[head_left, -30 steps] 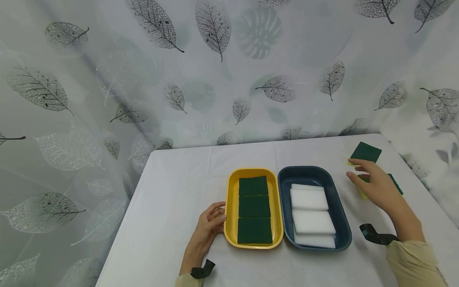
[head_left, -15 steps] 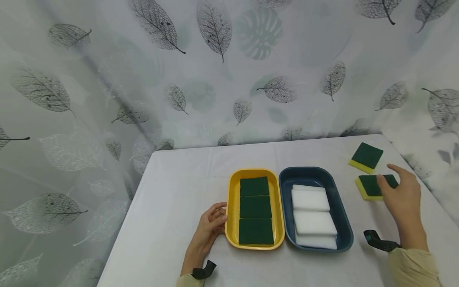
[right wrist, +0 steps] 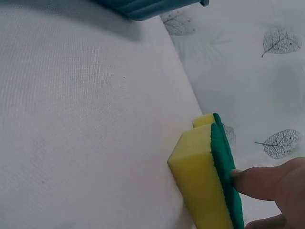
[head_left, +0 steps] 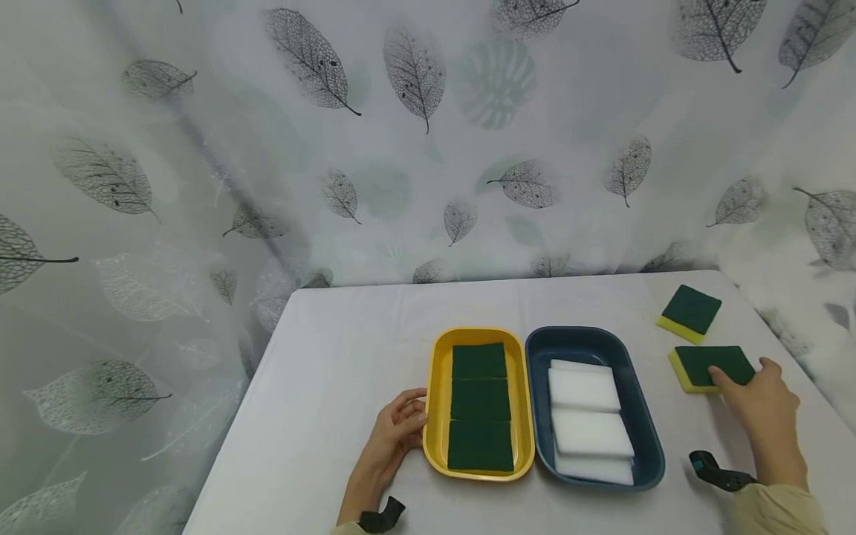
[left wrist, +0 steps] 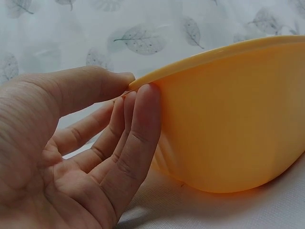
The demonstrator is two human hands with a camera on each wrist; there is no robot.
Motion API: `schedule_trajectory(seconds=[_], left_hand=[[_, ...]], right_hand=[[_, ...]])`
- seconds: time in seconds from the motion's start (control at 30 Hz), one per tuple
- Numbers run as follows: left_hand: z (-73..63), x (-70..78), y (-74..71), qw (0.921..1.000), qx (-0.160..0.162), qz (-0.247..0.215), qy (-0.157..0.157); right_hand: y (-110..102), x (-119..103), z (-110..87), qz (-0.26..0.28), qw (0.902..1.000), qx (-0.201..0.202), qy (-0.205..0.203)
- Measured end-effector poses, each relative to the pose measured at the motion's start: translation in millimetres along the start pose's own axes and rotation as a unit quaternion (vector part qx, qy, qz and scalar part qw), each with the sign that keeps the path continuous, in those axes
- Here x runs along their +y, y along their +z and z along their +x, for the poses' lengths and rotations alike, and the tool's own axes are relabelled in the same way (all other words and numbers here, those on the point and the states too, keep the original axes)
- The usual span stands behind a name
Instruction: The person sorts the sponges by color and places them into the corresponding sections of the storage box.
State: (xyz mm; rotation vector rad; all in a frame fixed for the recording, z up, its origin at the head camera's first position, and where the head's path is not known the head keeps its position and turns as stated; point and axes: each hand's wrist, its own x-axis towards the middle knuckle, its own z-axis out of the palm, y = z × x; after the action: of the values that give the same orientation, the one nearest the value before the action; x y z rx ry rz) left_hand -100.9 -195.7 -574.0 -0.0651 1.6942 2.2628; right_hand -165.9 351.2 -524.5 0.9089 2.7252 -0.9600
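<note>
My left hand (head_left: 391,431) holds the left rim of a yellow tray (head_left: 434,401). In the left wrist view the thumb lies at the rim and the fingers rest against the outer wall. Three dark green scouring pads (head_left: 478,409) lie in a row in this tray. At the right, my right hand (head_left: 765,401) is at the right end of a green-and-yellow scrub sponge (head_left: 722,364), which lies green side up on the table. The thumb (right wrist: 257,182) touches the green face, and the other fingers curl at the sponge's end, partly hidden.
A dark blue tray (head_left: 657,446) with several white sponges (head_left: 588,401) stands against the yellow tray's right side. Behind the gripped sponge lies another green-and-yellow scrub sponge (head_left: 692,308). The white-covered table (head_left: 321,371) ends at a leaf-patterned curtain (head_left: 401,148).
My right hand passes from over the two sponges to the right end of the nearer one and takes hold there. The left hand stays on the yellow tray. The head view tilts slightly up.
</note>
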Motion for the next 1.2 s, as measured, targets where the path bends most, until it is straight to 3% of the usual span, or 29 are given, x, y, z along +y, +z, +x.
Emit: schedule_trajectory(seconds=[0.13, 0.4, 0.67, 1.03, 1.2], left_hand=[[0.2, -1.1, 1.3, 1.0000, 0.004, -0.005, -0.004], [1.3, -1.9, 1.7, 0.9999, 0.002, -0.013, -0.006], [-0.1, -0.7, 1.7, 0.9999, 0.005, -0.011, -0.006], [-2.2, -1.4, 1.3, 1.0000, -0.002, -0.003, 0.002], [-1.3, -0.8, 1.2, 1.0000, 0.001, 0.002, 0.002]], right_hand=[[1, 5, 1.1, -0.012, 0.9998, 0.008, -0.014], [4, 7, -4.2, 0.039, 0.9982, 0.045, -0.010], [-3, 6, -7.6, 0.044, 0.9968, 0.062, -0.027], [-19, 18, -6.9, 0.008, 0.9985, 0.007, -0.053], [-29, 18, -6.2, 0.048, 0.9964, -0.019, -0.067]])
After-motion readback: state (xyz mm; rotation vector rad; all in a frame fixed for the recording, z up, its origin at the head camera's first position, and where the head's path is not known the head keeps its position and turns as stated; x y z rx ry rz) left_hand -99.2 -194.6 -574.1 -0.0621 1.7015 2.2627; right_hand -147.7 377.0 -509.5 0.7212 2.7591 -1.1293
